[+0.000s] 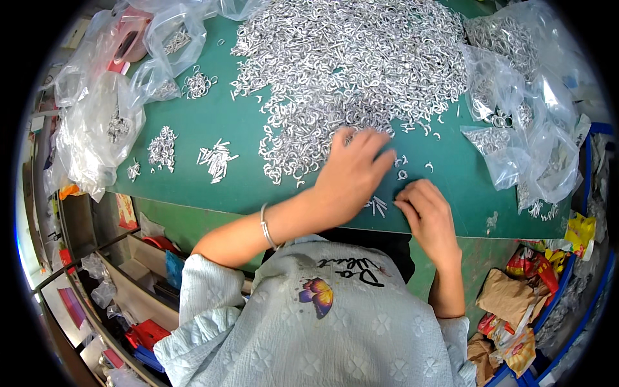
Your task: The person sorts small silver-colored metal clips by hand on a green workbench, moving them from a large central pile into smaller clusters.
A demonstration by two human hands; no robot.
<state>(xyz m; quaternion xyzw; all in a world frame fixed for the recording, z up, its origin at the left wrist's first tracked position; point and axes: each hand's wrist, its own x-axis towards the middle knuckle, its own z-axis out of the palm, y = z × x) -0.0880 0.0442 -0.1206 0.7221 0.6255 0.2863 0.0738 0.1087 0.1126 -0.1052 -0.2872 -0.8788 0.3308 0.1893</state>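
A big heap of small silvery metal pieces (348,58), many of them curved, covers the far middle of the green table. My left hand (354,168) reaches over the heap's near edge, its fingers bent and spread, slightly blurred by motion. Nothing shows between them. To its right, my right hand (427,209) rests low over the tabletop with fingers curled toward the thumb; what they pinch, if anything, is too small to see. Between the hands lie a few short metal bars (377,206), partly behind my left hand. Some loose curved pieces (402,169) lie just beyond my right hand.
On the left stand small piles of straight bars (217,159), curved pieces (162,149) and rings (198,83). Clear plastic bags of metal parts lie at the left (97,138) and right (509,122). Below the table are an open drawer (145,271) and snack wrappers (516,335).
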